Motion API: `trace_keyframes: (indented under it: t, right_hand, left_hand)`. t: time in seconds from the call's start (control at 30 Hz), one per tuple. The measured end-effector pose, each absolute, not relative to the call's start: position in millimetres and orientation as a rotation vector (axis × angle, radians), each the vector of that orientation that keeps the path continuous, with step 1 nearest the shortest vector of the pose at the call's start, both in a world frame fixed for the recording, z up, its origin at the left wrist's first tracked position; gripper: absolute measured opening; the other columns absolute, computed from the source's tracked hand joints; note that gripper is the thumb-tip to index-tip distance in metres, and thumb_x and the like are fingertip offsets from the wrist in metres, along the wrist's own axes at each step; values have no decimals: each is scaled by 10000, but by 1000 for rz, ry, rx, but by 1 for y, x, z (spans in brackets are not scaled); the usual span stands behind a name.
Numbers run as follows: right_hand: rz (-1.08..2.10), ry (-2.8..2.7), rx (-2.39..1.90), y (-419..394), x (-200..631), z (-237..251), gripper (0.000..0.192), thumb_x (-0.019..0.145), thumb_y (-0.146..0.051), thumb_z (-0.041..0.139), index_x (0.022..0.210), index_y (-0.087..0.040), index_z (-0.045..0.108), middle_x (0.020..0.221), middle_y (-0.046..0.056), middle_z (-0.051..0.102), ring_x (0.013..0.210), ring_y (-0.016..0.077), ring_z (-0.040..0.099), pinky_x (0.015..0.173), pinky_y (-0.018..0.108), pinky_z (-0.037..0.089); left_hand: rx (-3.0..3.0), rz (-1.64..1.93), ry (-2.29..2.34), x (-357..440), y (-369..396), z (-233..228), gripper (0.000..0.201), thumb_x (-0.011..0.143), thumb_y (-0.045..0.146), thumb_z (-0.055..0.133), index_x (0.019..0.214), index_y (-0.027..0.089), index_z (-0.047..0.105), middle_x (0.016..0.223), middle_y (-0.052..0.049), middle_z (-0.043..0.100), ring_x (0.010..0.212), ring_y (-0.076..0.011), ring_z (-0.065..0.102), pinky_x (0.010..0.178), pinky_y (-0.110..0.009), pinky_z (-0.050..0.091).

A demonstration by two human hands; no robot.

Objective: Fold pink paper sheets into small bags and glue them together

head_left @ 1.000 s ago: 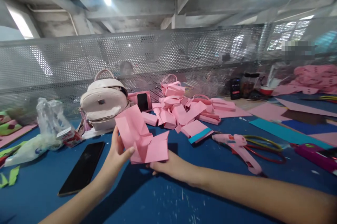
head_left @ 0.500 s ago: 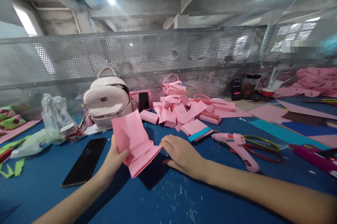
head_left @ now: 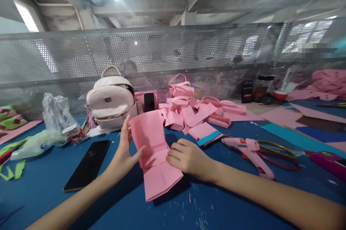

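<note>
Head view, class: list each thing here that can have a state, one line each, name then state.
Pink creased paper sheet: partly folded, lower end on the blue table, in both hands.
Left hand: grip on the sheet's left edge.
Right hand: knuckles curled, pressing the sheet's right side.
Black smartphone: flat, screen dark.
Pale pink backpack: upright, closed.
Pink glue gun: lying on its side.

Head camera, close, facing forward-down over blue table [head_left: 167, 212].
</note>
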State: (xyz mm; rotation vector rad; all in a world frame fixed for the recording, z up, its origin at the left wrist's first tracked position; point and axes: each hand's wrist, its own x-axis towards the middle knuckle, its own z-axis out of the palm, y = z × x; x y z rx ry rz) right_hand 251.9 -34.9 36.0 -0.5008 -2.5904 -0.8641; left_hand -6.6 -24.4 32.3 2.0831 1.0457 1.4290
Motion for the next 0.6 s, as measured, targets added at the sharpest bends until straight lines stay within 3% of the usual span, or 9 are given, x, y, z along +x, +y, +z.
trace_keyframes:
  t: [0.1,0.17,0.23,0.3,0.33,0.47,0.6]
  right_hand:
    - [-777,-2633,-563,-35,260,33,230,979,-74,482,894,-174,671,797,52,699,778,178,541,691,331,328]
    - [-699,-2653,-586,-37,263,29,233,984,-80,472,929,-174,677,817,67,708,791,183,553,689,331,334]
    - [-652,-2664,-596,-39,264,26,228,983,-85,469,954,-165,680,829,80,712,794,192,560,680,334,336]
    - [-644,-2678,-613,-43,263,22,231,977,-80,464,969,-156,682,836,90,713,777,199,557,664,339,332]
    - [-651,-2685,-628,-45,261,21,238,969,-71,459,974,-153,683,841,95,713,767,202,554,656,341,329]
    - [-703,-2726,-666,-54,254,23,253,907,-48,461,966,-135,691,860,115,708,752,224,540,624,361,322]
    - [-649,-2762,-699,-56,250,25,206,840,-80,515,941,-123,689,813,92,688,694,231,520,577,372,310]
  left_hand:
    - [2581,1575,1066,-24,-30,37,1002,822,171,698,1552,426,61,1623,-50,186,1470,-324,248,1159,-522,311]
    - [3053,1378,1009,-35,-40,33,830,863,102,623,1502,489,260,1530,6,425,1343,-271,448,1139,-465,317]
    - [3383,890,753,-40,-54,24,611,913,119,527,1463,364,425,1416,-3,587,1194,-220,567,1044,-336,380]
    - [3419,769,807,-36,-66,14,463,935,83,435,1377,173,539,1345,-96,645,1081,-236,616,928,-346,411]
    - [3442,730,814,-32,-70,9,408,947,82,411,1314,132,582,1299,-115,673,1019,-245,632,895,-363,409]
    - [3432,744,829,-15,-72,-4,345,949,55,364,1146,85,646,1031,-114,767,772,-236,652,762,-381,412]
    - [3414,672,811,-11,-65,-2,332,923,35,375,1147,88,614,986,-120,763,718,-225,657,672,-362,419]
